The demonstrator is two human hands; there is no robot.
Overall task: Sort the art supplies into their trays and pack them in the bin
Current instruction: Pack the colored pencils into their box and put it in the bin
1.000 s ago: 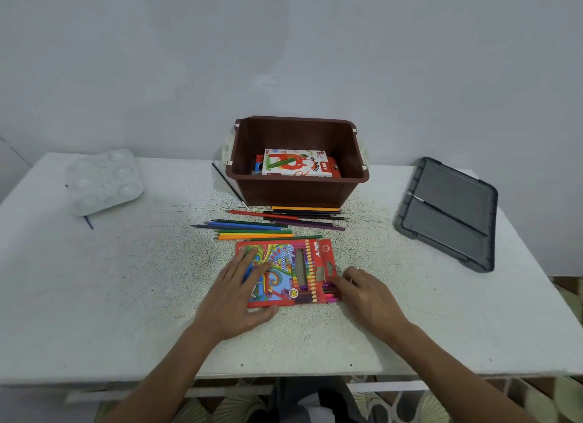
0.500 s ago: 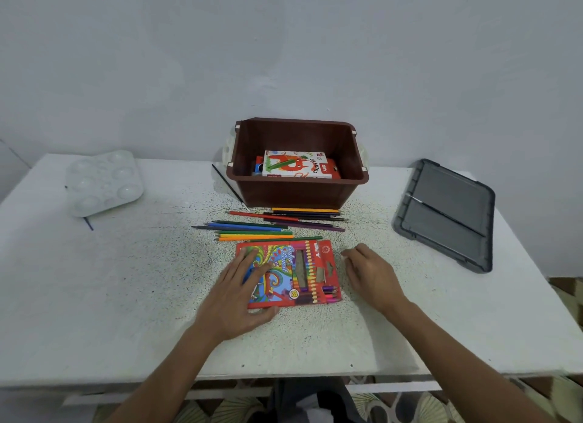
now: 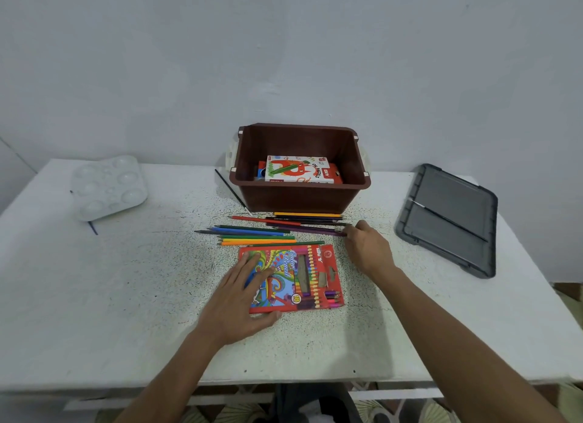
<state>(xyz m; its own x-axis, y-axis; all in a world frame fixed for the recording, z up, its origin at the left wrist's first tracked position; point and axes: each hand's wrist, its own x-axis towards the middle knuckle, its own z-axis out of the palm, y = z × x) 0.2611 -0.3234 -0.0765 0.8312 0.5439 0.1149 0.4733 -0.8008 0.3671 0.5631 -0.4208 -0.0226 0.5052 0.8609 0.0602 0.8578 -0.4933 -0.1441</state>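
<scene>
Our left hand [image 3: 243, 296] lies flat on the pencil box [image 3: 303, 277], fingers straight and spread over its left half and thumb at its near left corner, pressing it to the tabletop [image 3: 126, 296]. Our right hand [image 3: 367, 249] is out past the box's far right corner, fingers bent toward the right ends of the loose pencils [image 3: 262, 233]. The fingertips meet the ends of the purple and dark ones, but we cannot tell whether they pinch one or only touch.

We see the red pencil box flat in the middle of the tabletop, nearer the front edge, with purple and pink pencil ends showing at its near right corner. Just behind it the loose pencils lie side by side, parallel to the front edge, and the farthest ones sit against the foot of the bin [image 3: 299, 198].

The brown bin stands upright at the middle of the back edge, and a pastel box [image 3: 298, 170] lies inside it on top of another red pack. A thin paintbrush [image 3: 232, 189] slants beside the bin's left side. A white palette [image 3: 108, 187] sits at the back left corner, with a thin blue stick [image 3: 93, 228] poking out from under its near edge. A grey lid [image 3: 441, 242] lies flat by the right edge, well apart from the bin, with a thin brush [image 3: 448, 219] across it.
</scene>
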